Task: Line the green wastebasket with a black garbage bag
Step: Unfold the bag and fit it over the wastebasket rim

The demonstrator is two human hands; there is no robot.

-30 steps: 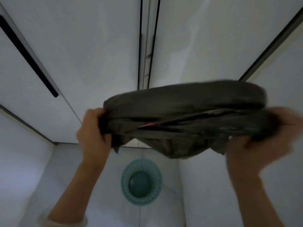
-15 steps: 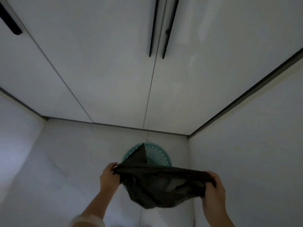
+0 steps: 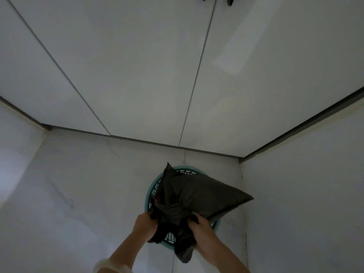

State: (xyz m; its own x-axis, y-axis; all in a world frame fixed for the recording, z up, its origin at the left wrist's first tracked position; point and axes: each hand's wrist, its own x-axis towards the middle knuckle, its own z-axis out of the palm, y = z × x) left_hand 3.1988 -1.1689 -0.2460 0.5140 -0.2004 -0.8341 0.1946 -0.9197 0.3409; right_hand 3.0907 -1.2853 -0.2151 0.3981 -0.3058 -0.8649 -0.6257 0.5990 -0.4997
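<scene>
The green wastebasket (image 3: pixel 184 170), round with a perforated wall, stands on the pale floor near the right wall. The black garbage bag (image 3: pixel 199 196) lies puffed over its top, hiding most of the opening; one corner sticks up at the far rim and another points right. My left hand (image 3: pixel 142 223) grips the bag's edge at the near left. My right hand (image 3: pixel 199 226) grips the bunched edge at the near right. A loose flap hangs below my right wrist.
White cabinet doors (image 3: pixel 137 75) rise behind the basket, with dark handles at the top edge. A white wall (image 3: pixel 305 194) stands close on the right, another on the left. Pale marble floor (image 3: pixel 78 194) spreads to the left of the basket.
Both hands have come down and closer together with the bag, from chest height to the basket's rim. The bag now covers the basket, puffed with air, and the camera tilts lower.
</scene>
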